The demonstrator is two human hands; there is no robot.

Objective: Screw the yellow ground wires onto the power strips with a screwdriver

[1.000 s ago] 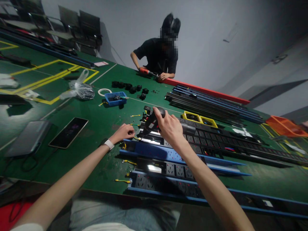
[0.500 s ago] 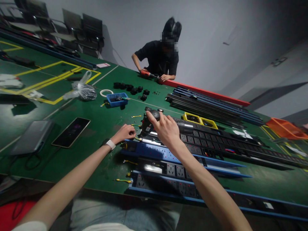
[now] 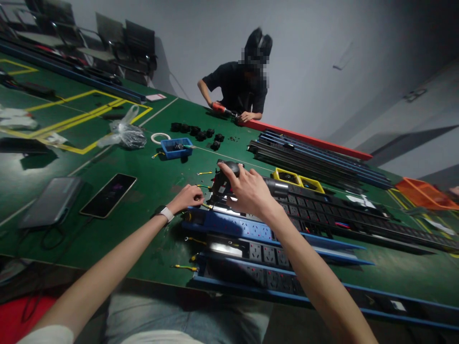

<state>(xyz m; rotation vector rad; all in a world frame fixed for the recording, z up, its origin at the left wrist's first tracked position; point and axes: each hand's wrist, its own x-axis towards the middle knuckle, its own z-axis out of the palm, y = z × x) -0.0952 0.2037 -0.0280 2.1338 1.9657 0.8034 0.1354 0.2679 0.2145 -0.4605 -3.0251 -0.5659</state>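
Observation:
My right hand (image 3: 254, 193) reaches over a black power tool (image 3: 278, 188) that lies across the socket strips. Its fingers are spread around the tool's rounded black end, and no firm grip shows. At the strips' left ends, my left hand (image 3: 187, 197) is closed, fingertips pressed together beside a yellow-green wire (image 3: 205, 206); what it pinches, if anything, is too small to make out. Just below the hands runs a blue metal channel (image 3: 229, 223). Closer to me lie a black socket strip (image 3: 268, 254) and another blue channel (image 3: 358, 290).
Across the table a person (image 3: 238, 86) holds a red power tool (image 3: 218, 108) at a red rail (image 3: 308, 138). A blue tray (image 3: 177, 154), a plastic bag (image 3: 129, 136), a phone (image 3: 109, 195) and a grey power bank (image 3: 50, 203) lie left. Yellow trays (image 3: 311, 184) stand beyond the strips.
My right hand's fingers have loosened and spread, and the hand has shifted slightly right over the black power tool. My left hand stays at the strip ends.

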